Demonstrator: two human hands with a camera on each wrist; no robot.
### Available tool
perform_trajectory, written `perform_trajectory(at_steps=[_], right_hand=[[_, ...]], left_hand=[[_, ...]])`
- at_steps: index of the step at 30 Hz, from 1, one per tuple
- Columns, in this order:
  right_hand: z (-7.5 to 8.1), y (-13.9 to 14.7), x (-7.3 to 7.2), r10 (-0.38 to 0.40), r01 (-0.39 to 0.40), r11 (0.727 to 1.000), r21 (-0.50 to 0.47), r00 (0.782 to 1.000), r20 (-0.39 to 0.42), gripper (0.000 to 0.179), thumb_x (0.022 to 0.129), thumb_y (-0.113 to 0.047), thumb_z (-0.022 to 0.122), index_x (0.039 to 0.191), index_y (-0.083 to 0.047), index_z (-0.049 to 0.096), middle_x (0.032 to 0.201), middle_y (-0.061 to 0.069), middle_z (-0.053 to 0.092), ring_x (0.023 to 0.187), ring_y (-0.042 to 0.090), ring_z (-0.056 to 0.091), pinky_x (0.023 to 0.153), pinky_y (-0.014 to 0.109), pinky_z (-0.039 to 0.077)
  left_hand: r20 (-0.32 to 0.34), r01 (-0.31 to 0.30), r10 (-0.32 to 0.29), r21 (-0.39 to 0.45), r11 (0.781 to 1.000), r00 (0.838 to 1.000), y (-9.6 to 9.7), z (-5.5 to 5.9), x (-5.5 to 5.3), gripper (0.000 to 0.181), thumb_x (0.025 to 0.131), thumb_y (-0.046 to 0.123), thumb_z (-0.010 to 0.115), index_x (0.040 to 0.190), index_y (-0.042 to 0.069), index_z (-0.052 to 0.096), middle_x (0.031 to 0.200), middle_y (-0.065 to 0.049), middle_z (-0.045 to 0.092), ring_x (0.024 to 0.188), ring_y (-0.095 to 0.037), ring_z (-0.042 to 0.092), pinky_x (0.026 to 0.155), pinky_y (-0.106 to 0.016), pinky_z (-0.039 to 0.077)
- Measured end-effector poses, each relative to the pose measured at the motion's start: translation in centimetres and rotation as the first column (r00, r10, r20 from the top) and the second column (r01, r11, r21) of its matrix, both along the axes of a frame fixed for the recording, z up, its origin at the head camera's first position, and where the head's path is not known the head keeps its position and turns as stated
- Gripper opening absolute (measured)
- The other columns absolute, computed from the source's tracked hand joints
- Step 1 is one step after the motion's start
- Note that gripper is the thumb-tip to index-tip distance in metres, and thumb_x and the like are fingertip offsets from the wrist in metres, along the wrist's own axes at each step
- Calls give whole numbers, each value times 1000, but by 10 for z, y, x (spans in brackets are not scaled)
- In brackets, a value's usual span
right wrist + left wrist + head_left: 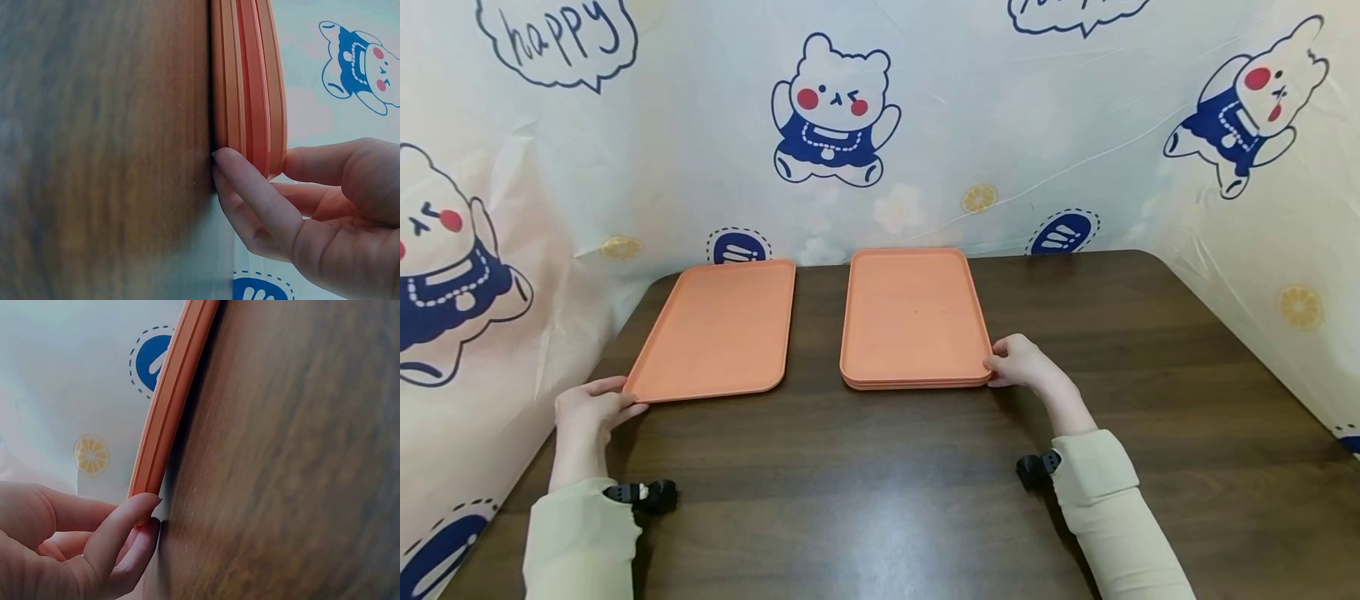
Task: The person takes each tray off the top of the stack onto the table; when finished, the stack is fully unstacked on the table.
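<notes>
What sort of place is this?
Probably a makeshift tabletop recording corner, not a working kitchen: dark wood-grain table, cartoon-print sheeting behind and beside it, and two black wrist-worn cameras.

“happy” [560,33] (all lowercase) — in a speech bubble [557,68] on the backdrop [700,150].

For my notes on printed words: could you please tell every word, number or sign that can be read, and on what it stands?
"happy": upper-left speech bubble on the patterned sheet.
Upper-right speech bubble: cut off by the picture edge, not readable.
Blue ovals on the sheet: white strokes, not clearly readable.
Orange trays: no text visible.
</notes>
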State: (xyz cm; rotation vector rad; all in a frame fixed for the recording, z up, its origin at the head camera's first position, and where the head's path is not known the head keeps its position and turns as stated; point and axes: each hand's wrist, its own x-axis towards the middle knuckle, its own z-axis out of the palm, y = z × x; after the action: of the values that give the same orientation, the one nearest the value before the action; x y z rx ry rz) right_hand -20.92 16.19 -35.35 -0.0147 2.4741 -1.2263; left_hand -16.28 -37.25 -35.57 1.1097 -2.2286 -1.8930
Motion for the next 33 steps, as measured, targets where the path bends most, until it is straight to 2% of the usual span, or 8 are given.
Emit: perform_trajectory(at_steps=[6,14,18,22,27,33], right_hand=[[0,1,-3,1,-1,1000,-2,1000,-2,30,94,-5,49,115,16,54,101,24,62,80,19,69,76,32,56],[1,1,-3,5,-5,1000,0,1000,-7,28,93,-5,49,112,15,55,95,20,63,74,14,68,75,31,56],[1,2,-2,6,-6,1000,-8,1000,-2,30,93,-4,48,114,16,54,95,20,62,74,14,68,74,31,56],[1,2,-1,9,-9,1000,-13,1000,-2,30,93,-4,48,114,17,53,95,21,62,74,15,68,74,32,56],[1,1,-2,5,-5,1000,-14,1000,-7,28,93,-4,48,111,16,55,93,19,62,73,14,67,74,31,56],[0,1,-2,6,-6,999,-34,1000,-10,27,92,-2,47,110,17,54,89,16,61,71,13,66,73,30,56]], left_hand=[[7,-3,3,-22,1000,1000,-2,1,-2,64,83,-15,51,143,-6,32,134,-26,34,49,-3,60,61,-26,56],[15,48,-47,-61,997,999,-9,1,-5,65,81,-17,50,142,-10,29,132,-29,32,49,-4,59,60,-27,56],[41,66,-62,-95,993,997,-10,2,-5,64,83,-14,49,143,-9,28,141,-31,27,48,-1,58,59,-25,56],[70,78,-70,-124,989,995,-8,5,-3,63,87,-6,50,145,-4,26,153,-26,15,47,3,55,60,-23,55],[67,98,-89,-139,985,994,-8,8,-2,63,89,0,51,146,-5,24,153,-28,15,47,5,56,54,-20,53],[59,150,-142,-159,976,988,-9,9,-1,62,91,4,50,145,-8,22,151,-31,15,52,7,55,55,-19,53]])
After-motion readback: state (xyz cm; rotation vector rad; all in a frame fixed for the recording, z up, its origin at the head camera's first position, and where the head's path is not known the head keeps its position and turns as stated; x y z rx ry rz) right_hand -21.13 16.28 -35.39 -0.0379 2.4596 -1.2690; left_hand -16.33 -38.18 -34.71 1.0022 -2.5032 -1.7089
